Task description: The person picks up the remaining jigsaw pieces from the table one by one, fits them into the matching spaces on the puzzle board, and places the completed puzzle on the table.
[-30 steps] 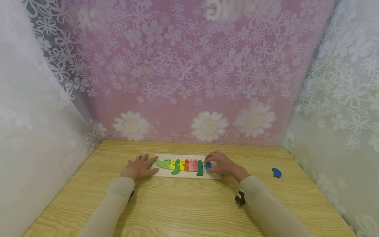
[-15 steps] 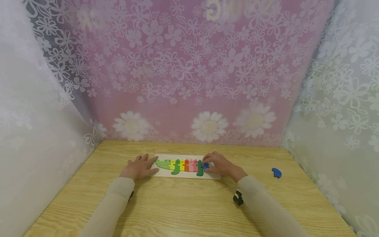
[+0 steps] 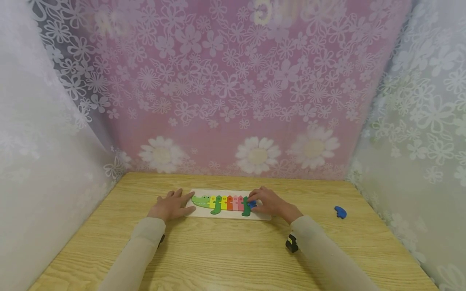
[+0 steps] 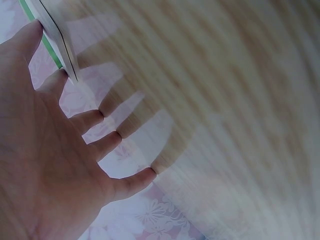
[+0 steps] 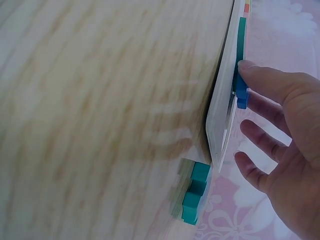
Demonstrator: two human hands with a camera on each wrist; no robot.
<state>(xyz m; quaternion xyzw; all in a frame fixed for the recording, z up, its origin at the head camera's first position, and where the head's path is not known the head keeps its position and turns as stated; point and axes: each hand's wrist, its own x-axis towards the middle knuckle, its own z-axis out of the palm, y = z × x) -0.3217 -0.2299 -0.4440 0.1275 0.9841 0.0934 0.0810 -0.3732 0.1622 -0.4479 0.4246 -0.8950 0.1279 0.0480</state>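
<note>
We see the left hand [image 3: 169, 206] spread against the crocodile puzzle board [image 3: 225, 215], probably for steadying it; at the board's end nearest the right hand [image 3: 271, 200], this one pinches a blue puzzle piece [image 3: 251, 203], perhaps for fine alignment.

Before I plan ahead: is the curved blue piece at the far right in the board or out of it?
Out: in the head view, the curved blue piece lies on the table, apart from the puzzle board.
</note>
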